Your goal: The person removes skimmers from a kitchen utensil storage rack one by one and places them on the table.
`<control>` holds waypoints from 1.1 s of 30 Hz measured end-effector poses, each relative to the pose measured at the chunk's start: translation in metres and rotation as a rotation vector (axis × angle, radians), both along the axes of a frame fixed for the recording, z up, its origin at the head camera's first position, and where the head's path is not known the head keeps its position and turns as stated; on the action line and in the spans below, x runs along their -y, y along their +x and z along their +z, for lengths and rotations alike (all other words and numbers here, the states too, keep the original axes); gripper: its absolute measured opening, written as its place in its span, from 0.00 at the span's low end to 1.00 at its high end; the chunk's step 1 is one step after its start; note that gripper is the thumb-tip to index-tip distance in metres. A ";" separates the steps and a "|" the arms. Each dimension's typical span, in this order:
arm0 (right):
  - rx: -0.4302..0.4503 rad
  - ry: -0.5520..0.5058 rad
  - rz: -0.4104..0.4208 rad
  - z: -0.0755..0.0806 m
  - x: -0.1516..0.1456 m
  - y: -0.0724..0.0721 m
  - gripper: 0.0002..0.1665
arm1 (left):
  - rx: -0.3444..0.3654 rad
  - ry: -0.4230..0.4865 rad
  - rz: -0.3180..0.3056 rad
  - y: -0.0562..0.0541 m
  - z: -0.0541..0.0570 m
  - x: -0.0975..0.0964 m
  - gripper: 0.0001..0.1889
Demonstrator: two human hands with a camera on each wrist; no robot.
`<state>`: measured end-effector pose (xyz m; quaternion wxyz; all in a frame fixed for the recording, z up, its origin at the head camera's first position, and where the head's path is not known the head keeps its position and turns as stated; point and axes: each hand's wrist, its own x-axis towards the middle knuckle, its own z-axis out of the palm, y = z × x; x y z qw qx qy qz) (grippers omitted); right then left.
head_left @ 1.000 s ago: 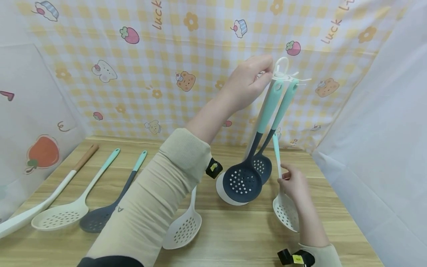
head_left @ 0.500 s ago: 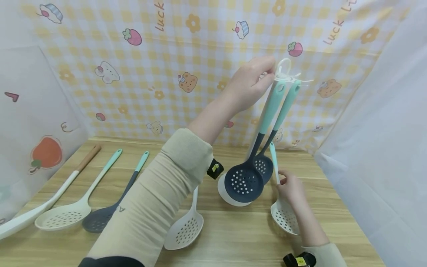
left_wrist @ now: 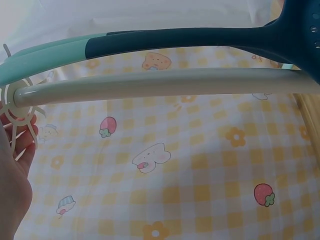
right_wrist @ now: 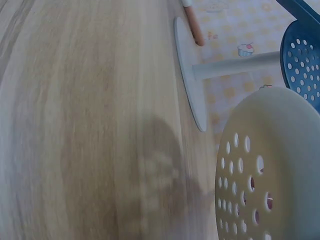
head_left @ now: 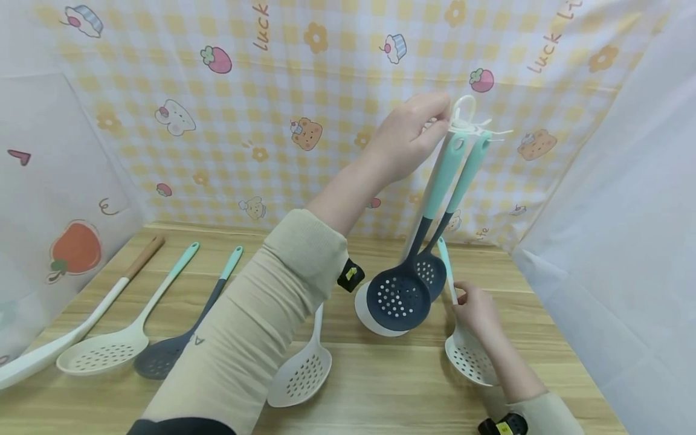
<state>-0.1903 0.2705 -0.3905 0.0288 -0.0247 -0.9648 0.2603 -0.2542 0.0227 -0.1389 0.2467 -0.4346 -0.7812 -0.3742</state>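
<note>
A white utensil rack (head_left: 411, 235) stands on a round base, topped by a ring of hooks (left_wrist: 21, 112). My left hand (head_left: 405, 136) grips the rack at these hooks, its fingers curled around the prongs in the left wrist view. From the hooks hang a dark skimmer (head_left: 399, 299) with a mint handle and, behind it, a second dark perforated utensil (head_left: 431, 273). To the right, my right hand (head_left: 477, 311) pinches the stem of a white skimmer (head_left: 470, 359) with a mint handle end. Its perforated bowl (right_wrist: 280, 165) fills the right side of the right wrist view.
At the left lie a white utensil with a wooden handle (head_left: 142, 257), a white slotted turner (head_left: 100, 350) and a dark slotted turner (head_left: 163, 356). Another white slotted turner (head_left: 304, 374) lies beside my left sleeve. A checked cloth (head_left: 217, 139) backs the wooden table (head_left: 391, 386).
My right hand has moved slightly towards me with the white skimmer, whose handle end is lower in view. My left hand stays on the rack.
</note>
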 end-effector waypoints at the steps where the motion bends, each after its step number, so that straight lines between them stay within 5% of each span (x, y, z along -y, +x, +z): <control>1: 0.004 0.002 0.002 0.000 0.000 0.000 0.31 | 0.002 0.002 0.000 0.000 0.000 0.000 0.08; 33: 0.053 0.058 0.098 -0.011 0.003 -0.002 0.30 | -0.007 -0.012 0.011 0.000 0.000 0.000 0.08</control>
